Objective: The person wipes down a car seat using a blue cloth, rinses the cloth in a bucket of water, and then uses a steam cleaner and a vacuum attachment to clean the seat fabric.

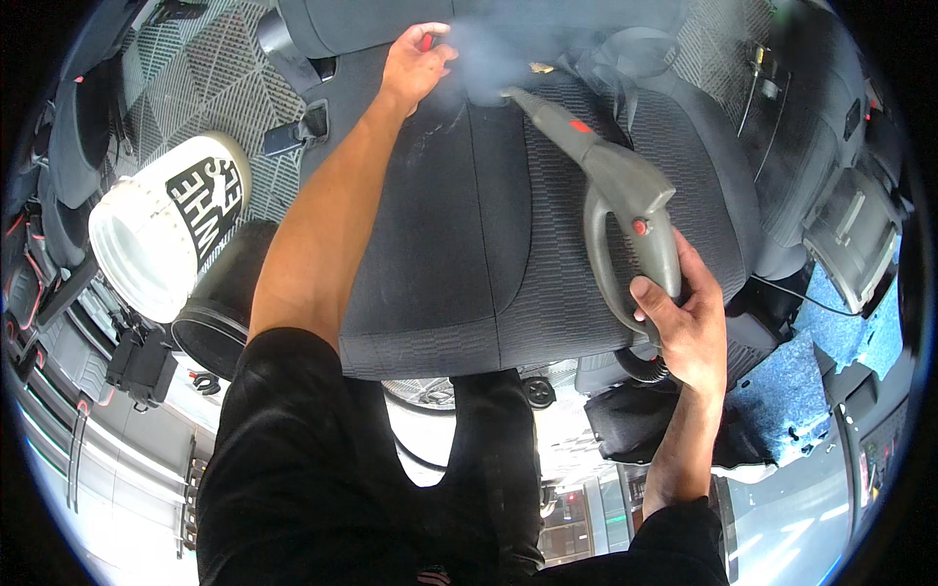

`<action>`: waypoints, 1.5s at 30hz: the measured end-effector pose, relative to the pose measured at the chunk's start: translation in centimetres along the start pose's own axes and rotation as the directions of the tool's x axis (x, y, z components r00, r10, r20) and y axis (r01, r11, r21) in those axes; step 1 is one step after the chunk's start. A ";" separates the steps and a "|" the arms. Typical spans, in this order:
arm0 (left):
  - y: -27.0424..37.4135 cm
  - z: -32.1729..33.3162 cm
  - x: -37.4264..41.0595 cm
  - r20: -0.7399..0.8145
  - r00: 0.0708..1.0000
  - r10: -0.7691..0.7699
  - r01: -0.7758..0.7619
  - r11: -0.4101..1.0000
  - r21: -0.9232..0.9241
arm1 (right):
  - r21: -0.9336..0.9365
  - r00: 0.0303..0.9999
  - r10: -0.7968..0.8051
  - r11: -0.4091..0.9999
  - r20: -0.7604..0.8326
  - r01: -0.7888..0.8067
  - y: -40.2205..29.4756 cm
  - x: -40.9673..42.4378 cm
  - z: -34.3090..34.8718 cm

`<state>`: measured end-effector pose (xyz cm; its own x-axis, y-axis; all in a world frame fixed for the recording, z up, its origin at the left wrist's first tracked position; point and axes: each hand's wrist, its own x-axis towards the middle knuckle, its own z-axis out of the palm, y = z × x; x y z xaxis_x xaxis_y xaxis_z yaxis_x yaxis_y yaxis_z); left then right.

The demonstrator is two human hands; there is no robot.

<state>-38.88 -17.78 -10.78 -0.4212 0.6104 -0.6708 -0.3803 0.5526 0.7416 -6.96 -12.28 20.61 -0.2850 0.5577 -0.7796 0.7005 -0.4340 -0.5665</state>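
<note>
My right hand [685,322] is wrapped around the handle of a grey steam cleaner gun [623,176] with red buttons. The gun's nozzle points up and left, and a cloud of steam [487,55] hangs off its tip. Beneath both hands lies a dark fabric car bench seat [432,242], with pale marks on its cushion. My left hand [416,69], at the cushion's far edge beside the steam, pinches a small red-and-dark part [426,42], apparently a seat belt buckle. Fingers and steam hide most of it.
A white bucket [139,227] with lettering stands at left, by a black bucket [216,308]. A loose belt buckle [282,138] hangs over the seat's left side. Blue cloths [780,395] and a grey plastic panel [854,234] lie right. Grated floor tiles [227,80] show beyond.
</note>
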 end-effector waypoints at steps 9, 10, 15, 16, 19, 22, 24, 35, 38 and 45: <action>-1.6 1.3 -2.5 -0.260 0.942 0.213 -0.108 0.924 0.367 | 0.064 0.992 0.112 0.991 0.053 -0.115 0.1 -1.3 -1.0; -1.9 1.2 -2.9 -0.214 0.952 0.220 -0.110 0.895 0.431 | 0.081 0.989 0.130 0.987 0.072 -0.136 0.4 -2.0 -1.6; -3.8 -0.5 -6.0 0.247 0.859 0.449 -0.442 0.403 0.802 | 0.026 0.990 0.120 0.992 0.069 -0.122 1.4 -6.6 -3.8; -3.7 -0.6 -6.7 0.304 0.875 0.376 -0.438 0.349 0.828 | 0.025 0.990 0.130 0.991 0.060 -0.132 1.6 -7.5 -4.0; -2.6 -0.9 -8.3 0.333 0.912 0.239 -0.395 0.292 0.871 | 0.059 0.986 0.162 0.985 0.045 -0.164 2.0 -9.9 -4.7; -2.0 -0.9 -9.8 0.359 0.918 0.170 -0.390 0.216 0.895 | 0.107 0.985 0.169 0.980 0.021 -0.170 2.2 -12.0 -4.8; -1.9 -1.0 -10.9 0.385 0.908 0.166 -0.412 0.190 0.891 | 0.062 0.994 0.109 0.992 0.031 -0.111 2.5 -13.1 -5.1; -1.6 -0.3 -18.7 0.611 0.780 0.137 -0.626 0.142 0.767 | 0.075 0.988 0.154 0.985 0.004 -0.154 5.5 -20.8 -7.2; -1.1 -0.3 -20.9 0.636 0.763 0.117 -0.646 0.152 0.748 | -0.021 0.996 0.053 0.998 0.066 -0.052 6.4 -22.9 -8.2; -0.5 -0.4 -24.2 0.679 0.730 0.079 -0.683 0.124 0.720 | 0.061 0.986 0.169 0.984 0.012 -0.169 8.5 -28.9 -7.1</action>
<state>-28.79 -33.07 5.09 0.2218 0.8746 -0.4311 0.8332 0.0596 0.5497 11.90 -27.05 40.27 -0.1704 0.4681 -0.8671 0.6974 -0.5643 -0.4417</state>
